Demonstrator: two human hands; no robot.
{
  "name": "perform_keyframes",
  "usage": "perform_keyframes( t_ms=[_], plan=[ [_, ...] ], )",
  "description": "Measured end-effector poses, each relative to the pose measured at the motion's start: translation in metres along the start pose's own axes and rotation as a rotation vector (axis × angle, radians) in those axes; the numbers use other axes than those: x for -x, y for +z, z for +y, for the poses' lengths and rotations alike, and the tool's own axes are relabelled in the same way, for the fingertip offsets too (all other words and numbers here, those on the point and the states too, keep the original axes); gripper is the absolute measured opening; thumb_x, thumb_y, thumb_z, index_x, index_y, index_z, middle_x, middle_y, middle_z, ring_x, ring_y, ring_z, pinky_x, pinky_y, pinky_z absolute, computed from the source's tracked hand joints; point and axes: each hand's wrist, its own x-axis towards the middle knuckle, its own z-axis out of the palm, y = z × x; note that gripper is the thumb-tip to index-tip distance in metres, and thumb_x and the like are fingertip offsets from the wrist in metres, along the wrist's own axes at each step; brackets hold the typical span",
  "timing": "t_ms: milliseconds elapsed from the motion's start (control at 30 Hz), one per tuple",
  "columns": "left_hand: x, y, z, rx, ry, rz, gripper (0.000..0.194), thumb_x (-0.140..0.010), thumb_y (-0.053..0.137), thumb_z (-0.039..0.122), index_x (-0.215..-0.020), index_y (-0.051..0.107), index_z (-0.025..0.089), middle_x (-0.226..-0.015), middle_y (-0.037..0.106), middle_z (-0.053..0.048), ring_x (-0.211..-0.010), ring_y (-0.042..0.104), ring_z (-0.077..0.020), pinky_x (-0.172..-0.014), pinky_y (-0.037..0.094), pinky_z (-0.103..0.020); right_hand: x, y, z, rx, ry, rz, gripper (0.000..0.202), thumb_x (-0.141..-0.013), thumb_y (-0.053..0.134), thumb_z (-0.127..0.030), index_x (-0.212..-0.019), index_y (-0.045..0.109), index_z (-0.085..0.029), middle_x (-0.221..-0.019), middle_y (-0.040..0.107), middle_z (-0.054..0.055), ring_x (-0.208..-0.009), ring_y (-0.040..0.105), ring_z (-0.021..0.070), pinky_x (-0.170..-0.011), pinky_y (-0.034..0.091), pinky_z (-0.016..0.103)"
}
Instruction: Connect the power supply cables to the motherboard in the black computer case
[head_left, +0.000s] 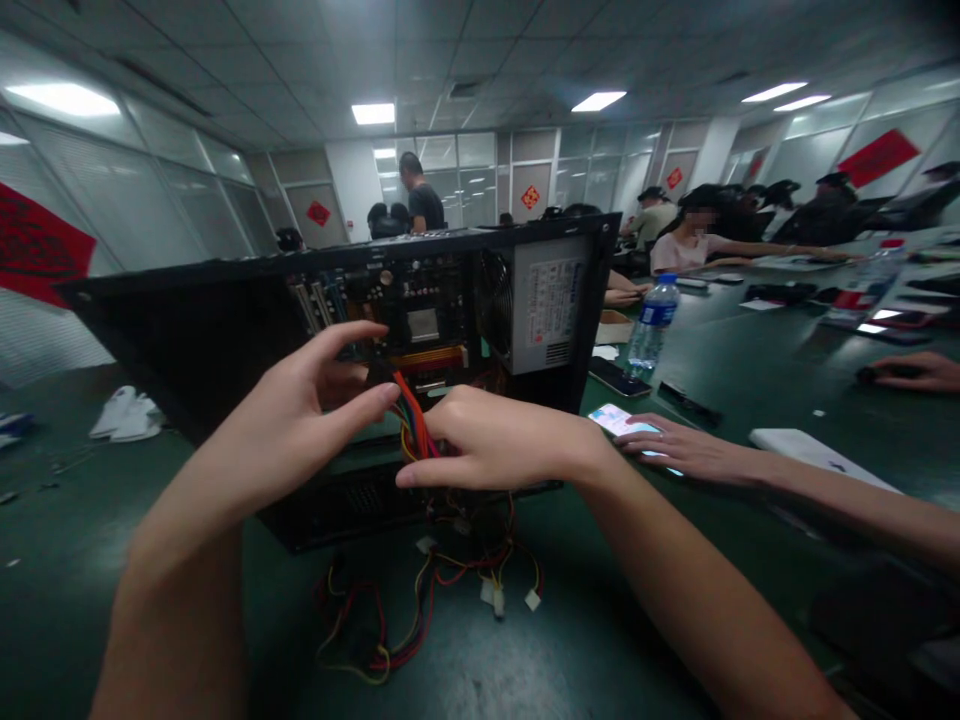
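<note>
A black computer case (150,320) stands on the table in front of me, its side open towards me. Inside are a motherboard (442,285) and, at the upper right, a grey power supply (551,305). My right hand (495,440) is closed round a bundle of red, orange, yellow and black power cables (414,412); most of its fingers are hidden behind them. Left of the bundle is my left hand (315,400), thumb and index finger apart, thumb tip close to the cables. Below, loose wires (427,580) with white connectors (495,595) trail onto the table.
Another person's hand (682,445) rests on a lit phone (622,422) to my right. Beyond stand a water bottle (654,325) and a dark phone (619,376). White gloves (126,415) lie on the green table (60,540) at left. Several people sit farther back.
</note>
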Motion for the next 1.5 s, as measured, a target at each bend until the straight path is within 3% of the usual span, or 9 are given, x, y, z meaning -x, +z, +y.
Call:
perform_keyframes(
  t_ms=[200, 500, 733, 933, 1100, 1200, 1367, 1433, 1500],
  plan=[
    [-0.011, 0.004, -0.002, -0.060, 0.057, -0.071, 0.041, -0.086, 0.062, 0.054, -0.105, 0.075, 0.019, -0.105, 0.076, -0.008, -0.096, 0.071, -0.0259, -0.089, 0.058, -0.037, -0.006, 0.012, 0.000, 0.077, 0.009, 0.018, 0.035, -0.102, 0.055, -0.042, -0.082, 0.060, -0.013, -0.068, 0.054, -0.001, -0.058, 0.043, 0.0089, -0.059, 0.030, 0.023],
    [-0.010, 0.007, -0.001, -0.076, 0.013, -0.087, 0.044, -0.085, 0.062, 0.057, -0.096, 0.072, 0.016, -0.072, 0.069, -0.003, -0.055, 0.059, -0.0144, -0.050, 0.049, -0.023, -0.005, 0.015, -0.003, 0.134, 0.060, 0.047, 0.045, -0.101, 0.056, -0.043, -0.068, 0.057, -0.013, -0.056, 0.042, -0.004, -0.051, 0.033, 0.0072, -0.055, 0.024, 0.025],
    [-0.006, -0.003, -0.003, -0.236, 0.054, 0.123, 0.038, -0.086, 0.062, 0.054, -0.094, 0.074, 0.019, -0.079, 0.074, -0.004, -0.065, 0.064, -0.0174, -0.053, 0.047, -0.023, -0.007, 0.016, -0.007, 0.095, 0.091, 0.189, 0.032, -0.102, 0.055, -0.041, -0.096, 0.067, -0.012, -0.078, 0.063, 0.003, -0.067, 0.052, 0.0112, -0.064, 0.031, 0.024],
    [-0.001, -0.005, 0.004, -0.318, 0.081, 0.268, 0.030, -0.087, 0.063, 0.046, -0.089, 0.075, 0.018, -0.076, 0.074, -0.001, -0.069, 0.066, -0.0158, -0.059, 0.045, -0.022, -0.006, 0.016, -0.016, 0.186, 0.101, 0.210, 0.030, -0.102, 0.055, -0.041, -0.100, 0.065, -0.013, -0.088, 0.067, 0.007, -0.079, 0.059, 0.0162, -0.071, 0.037, 0.026],
    [0.004, -0.003, 0.010, -0.312, 0.148, 0.355, 0.028, -0.088, 0.062, 0.042, -0.088, 0.075, 0.017, -0.073, 0.072, 0.001, -0.061, 0.061, -0.0112, -0.057, 0.043, -0.020, 0.006, 0.003, -0.017, 0.106, 0.025, 0.284, 0.028, -0.101, 0.057, -0.038, -0.093, 0.065, -0.013, -0.081, 0.066, 0.003, -0.072, 0.057, 0.0118, -0.066, 0.037, 0.024],
    [0.006, -0.005, 0.012, -0.334, 0.163, 0.337, 0.031, -0.087, 0.062, 0.046, -0.088, 0.076, 0.018, -0.072, 0.072, 0.001, -0.060, 0.061, -0.0115, -0.054, 0.041, -0.020, 0.027, -0.023, 0.000, 0.003, 0.005, 0.525, 0.043, -0.101, 0.056, -0.043, -0.068, 0.057, -0.015, -0.059, 0.054, -0.003, -0.054, 0.047, 0.0074, -0.056, 0.033, 0.023],
    [0.006, -0.009, 0.009, -0.394, 0.167, 0.236, 0.036, -0.088, 0.061, 0.052, -0.088, 0.076, 0.019, -0.072, 0.073, 0.001, -0.061, 0.062, -0.0136, -0.055, 0.040, -0.023, 0.089, -0.064, 0.073, -0.133, 0.088, 1.309, 0.051, -0.099, 0.053, -0.052, -0.058, 0.044, -0.023, -0.047, 0.036, -0.007, -0.040, 0.036, 0.0067, -0.045, 0.027, 0.025],
    [0.005, -0.010, 0.008, -0.390, 0.143, 0.192, 0.039, -0.089, 0.061, 0.055, -0.092, 0.076, 0.019, -0.076, 0.074, 0.000, -0.064, 0.063, -0.0150, -0.059, 0.041, -0.025, 0.121, -0.060, 0.109, -0.066, 0.404, 1.277, 0.048, -0.100, 0.046, -0.053, -0.063, 0.047, -0.024, -0.050, 0.043, -0.004, -0.045, 0.043, 0.0086, -0.051, 0.034, 0.025],
    [0.003, -0.009, 0.008, -0.382, 0.133, 0.166, 0.041, -0.088, 0.060, 0.057, -0.094, 0.076, 0.020, -0.079, 0.075, 0.000, -0.065, 0.063, -0.0159, -0.060, 0.042, -0.026, 0.156, -0.041, 0.141, 0.273, 0.775, 1.212, 0.045, -0.100, 0.045, -0.052, -0.069, 0.057, -0.020, -0.059, 0.056, 0.003, -0.055, 0.052, 0.0133, -0.062, 0.042, 0.029]
  ],
)
